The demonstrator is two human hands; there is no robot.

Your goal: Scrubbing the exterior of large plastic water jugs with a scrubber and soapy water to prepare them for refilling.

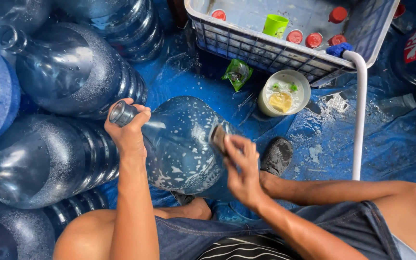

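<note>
A large clear-blue water jug (181, 142) lies on its side in front of me, flecked with white soap foam. My left hand (128, 130) grips its neck close to the open mouth. My right hand (239, 168) presses a small brown scrubbing pad (217, 136) against the jug's side.
Several more blue jugs (58, 72) are stacked at the left. A white bowl (285, 94) with soapy water and a yellow sponge sits beyond. A grey plastic crate (285, 50) holds red caps and a green cup. A white pipe (360, 110) hangs over its edge. Blue tarp covers the floor.
</note>
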